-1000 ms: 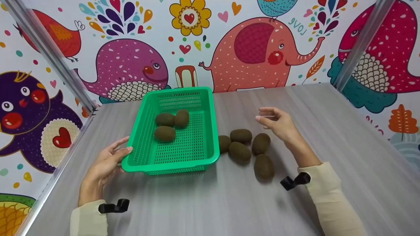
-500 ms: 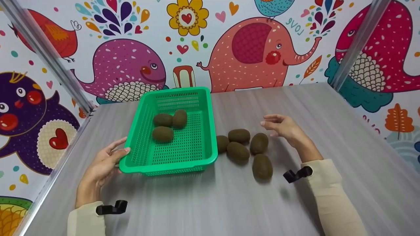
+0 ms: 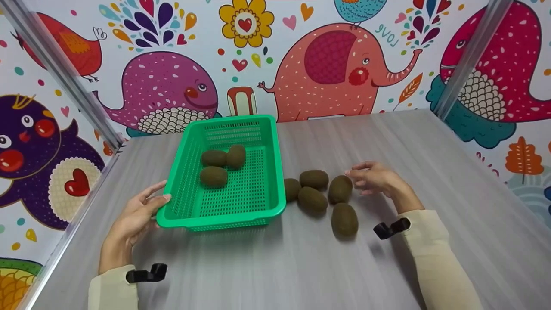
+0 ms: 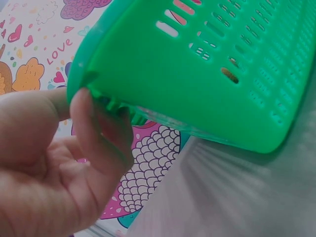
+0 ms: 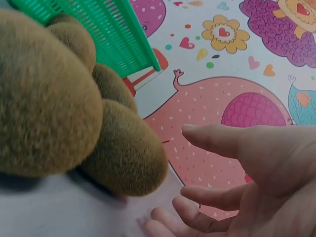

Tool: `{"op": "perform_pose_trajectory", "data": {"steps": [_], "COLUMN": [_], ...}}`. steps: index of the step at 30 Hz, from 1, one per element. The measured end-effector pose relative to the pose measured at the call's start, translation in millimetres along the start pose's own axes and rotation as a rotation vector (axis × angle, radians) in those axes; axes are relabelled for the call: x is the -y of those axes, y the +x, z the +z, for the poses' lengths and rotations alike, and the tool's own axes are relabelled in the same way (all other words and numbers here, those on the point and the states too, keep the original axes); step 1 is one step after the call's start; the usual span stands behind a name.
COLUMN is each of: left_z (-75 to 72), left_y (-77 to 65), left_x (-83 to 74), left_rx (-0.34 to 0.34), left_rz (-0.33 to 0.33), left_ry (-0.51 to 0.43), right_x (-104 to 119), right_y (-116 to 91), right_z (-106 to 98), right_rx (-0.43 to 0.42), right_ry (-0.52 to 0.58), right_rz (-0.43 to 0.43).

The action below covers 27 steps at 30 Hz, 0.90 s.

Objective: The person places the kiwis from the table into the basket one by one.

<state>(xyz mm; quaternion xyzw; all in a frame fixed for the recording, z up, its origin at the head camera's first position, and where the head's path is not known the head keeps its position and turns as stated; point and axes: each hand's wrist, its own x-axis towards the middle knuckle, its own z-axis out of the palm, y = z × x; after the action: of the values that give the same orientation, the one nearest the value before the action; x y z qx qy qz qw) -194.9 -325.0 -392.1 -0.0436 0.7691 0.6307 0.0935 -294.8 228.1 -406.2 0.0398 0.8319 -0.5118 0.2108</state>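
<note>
My left fingers are pinching the basket; my open right fingers are hovering beside a kiwi, where a careless nudge could roll it.

bskt: grn | kiwis: brn | tbl: gry, streaked | slvs: crm | wall: wht, multicol. cartoons

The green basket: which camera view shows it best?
The head view: there the green basket appears almost whole, interior included. The left wrist view shows one part closely; the right wrist view, a section partly behind kiwis.
</note>
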Motion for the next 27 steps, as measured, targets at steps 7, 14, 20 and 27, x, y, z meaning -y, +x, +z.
{"op": "perform_pose_trajectory", "data": {"steps": [7, 14, 20, 27], "left_z": [-0.5, -0.8, -0.6, 0.5], "left_y": [-0.3, -0.5, -1.5, -1.0], "left_x": [0.7, 2.0, 1.9, -0.6], "left_rx": [-0.005, -0.001, 0.003, -0.003], "left_rz": [0.000, -0.003, -0.013, -0.014], "left_ry": [0.010, -0.013, -0.022, -0.022], "right_x": [-4, -2, 0, 4], "right_y": [1, 1, 1, 0], "right_z": [2, 7, 12, 15], "right_rx": [0.052, 0.069, 0.062, 0.082], "right_ry": [0.022, -0.035, -0.102, -0.168], "right_rz": [0.022, 0.049, 0.078, 0.068]}}
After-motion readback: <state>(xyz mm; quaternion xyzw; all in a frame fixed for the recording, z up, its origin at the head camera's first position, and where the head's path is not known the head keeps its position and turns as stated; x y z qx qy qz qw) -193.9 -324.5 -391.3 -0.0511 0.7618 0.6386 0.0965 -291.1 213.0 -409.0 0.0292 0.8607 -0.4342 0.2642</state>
